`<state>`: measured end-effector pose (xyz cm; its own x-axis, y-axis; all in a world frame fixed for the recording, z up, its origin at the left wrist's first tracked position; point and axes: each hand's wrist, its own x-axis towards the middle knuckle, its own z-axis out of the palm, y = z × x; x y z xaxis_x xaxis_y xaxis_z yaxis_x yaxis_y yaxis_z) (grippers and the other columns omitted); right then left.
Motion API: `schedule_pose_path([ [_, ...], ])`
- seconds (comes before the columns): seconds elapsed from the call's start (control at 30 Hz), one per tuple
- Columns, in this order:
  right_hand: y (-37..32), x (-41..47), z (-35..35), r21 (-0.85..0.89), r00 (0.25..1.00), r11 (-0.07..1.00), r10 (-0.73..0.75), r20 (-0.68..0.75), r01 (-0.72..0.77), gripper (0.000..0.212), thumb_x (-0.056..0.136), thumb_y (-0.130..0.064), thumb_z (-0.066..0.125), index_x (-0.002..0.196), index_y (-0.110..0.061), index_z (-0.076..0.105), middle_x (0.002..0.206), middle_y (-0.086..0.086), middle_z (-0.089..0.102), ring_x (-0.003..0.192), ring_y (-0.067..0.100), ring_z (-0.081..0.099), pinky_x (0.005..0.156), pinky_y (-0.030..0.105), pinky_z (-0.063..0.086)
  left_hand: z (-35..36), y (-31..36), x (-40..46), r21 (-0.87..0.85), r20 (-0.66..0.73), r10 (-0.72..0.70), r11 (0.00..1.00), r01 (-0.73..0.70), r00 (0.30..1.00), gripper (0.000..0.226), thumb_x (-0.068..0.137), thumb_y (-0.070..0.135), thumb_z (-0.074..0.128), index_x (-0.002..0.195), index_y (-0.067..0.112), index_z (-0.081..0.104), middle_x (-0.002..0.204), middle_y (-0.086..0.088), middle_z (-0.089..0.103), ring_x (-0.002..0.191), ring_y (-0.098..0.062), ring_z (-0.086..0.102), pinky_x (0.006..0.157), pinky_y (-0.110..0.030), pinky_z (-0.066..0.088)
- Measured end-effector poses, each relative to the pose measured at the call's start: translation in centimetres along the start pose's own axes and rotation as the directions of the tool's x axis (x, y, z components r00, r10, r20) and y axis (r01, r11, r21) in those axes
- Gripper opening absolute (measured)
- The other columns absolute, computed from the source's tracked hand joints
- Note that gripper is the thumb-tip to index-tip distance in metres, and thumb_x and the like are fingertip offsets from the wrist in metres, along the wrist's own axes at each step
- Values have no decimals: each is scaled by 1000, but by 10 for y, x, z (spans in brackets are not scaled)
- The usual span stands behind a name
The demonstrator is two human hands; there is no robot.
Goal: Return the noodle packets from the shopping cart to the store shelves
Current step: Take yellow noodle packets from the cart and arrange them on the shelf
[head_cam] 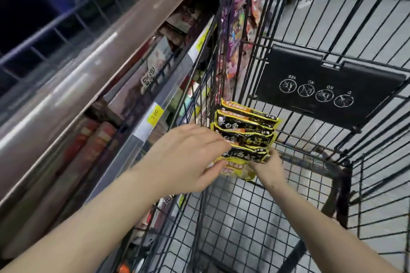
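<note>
Gathering the noodle packets inside the cart

Both hands closed around a fanned stack of yellow-and-black noodle packets [246, 137] above the shopping cart [255, 217] floor: left hand [188, 155] pinching the stack's side, right hand [269, 167] supporting underneath, likely keeping it together for the shelves [142, 104].

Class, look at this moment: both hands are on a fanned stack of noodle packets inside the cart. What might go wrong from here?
1. The noodle packets are fanned, and the left hand and right hand seem to grip only the lower end, so upper ones may slide out.
2. The stack sits close to the cart's wire side; lifting toward the shelf could snag a packet on it.
</note>
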<state>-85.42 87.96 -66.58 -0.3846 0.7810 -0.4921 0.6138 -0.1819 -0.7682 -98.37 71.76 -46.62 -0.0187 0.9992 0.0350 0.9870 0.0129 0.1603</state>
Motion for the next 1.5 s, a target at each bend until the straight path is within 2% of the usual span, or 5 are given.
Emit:
schedule_pose_path([
  [0.8, -17, -31, -33, -121, 973, 968, -208, 104, 220, 31, 72, -19, 75, 97, -26, 58, 89, -10, 67, 82, 11, 64, 70, 32, 55, 1, 0, 3, 18, 62, 22, 1000, -23, 998, 35, 86, 31, 39, 93, 16, 71, 88, 5, 71, 81, -15, 67, 76, -33, 56],
  [1.07, -85, -60, -116, -144, 964, 953, -259, 66, 266, 14, 77, -19, 75, 76, -24, 62, 79, -4, 70, 76, 15, 67, 69, 34, 56, 22, 5, 32, -76, 240, -301, 942, 327, 923, 40, 93, 34, 43, 129, 18, 47, 126, 0, 52, 115, -20, 52, 93, -39, 46],
  [1.3, -99, -87, -181, 118, 949, 944, -297, -103, 309, 13, 74, -11, 76, 75, -18, 66, 72, -13, 74, 62, 2, 69, 49, 11, 50, 72, -5, 60, -306, 423, -496, 710, 635, 758, 44, 89, 23, 53, 129, 3, 46, 126, -14, 56, 111, -26, 54, 89, -28, 43],
  [1.43, -92, -85, -193, 197, 952, 934, -279, -124, 299, 10, 72, -11, 77, 76, -15, 69, 76, -9, 75, 67, 8, 72, 50, 15, 52, 108, -14, 67, -449, 497, -594, 448, 773, 632, 55, 88, 19, 57, 135, 2, 36, 91, 2, 55, 81, -14, 55, 69, -25, 44],
  [1.5, -86, -80, -198, 232, 951, 924, -276, -140, 303, 10, 71, -11, 78, 76, -15, 69, 77, -7, 76, 69, 11, 73, 51, 17, 53, 131, -15, 76, -490, 541, -636, 294, 821, 551, 65, 87, 20, 60, 141, 4, 27, 108, -8, 59, 94, -22, 58, 76, -28, 45],
])
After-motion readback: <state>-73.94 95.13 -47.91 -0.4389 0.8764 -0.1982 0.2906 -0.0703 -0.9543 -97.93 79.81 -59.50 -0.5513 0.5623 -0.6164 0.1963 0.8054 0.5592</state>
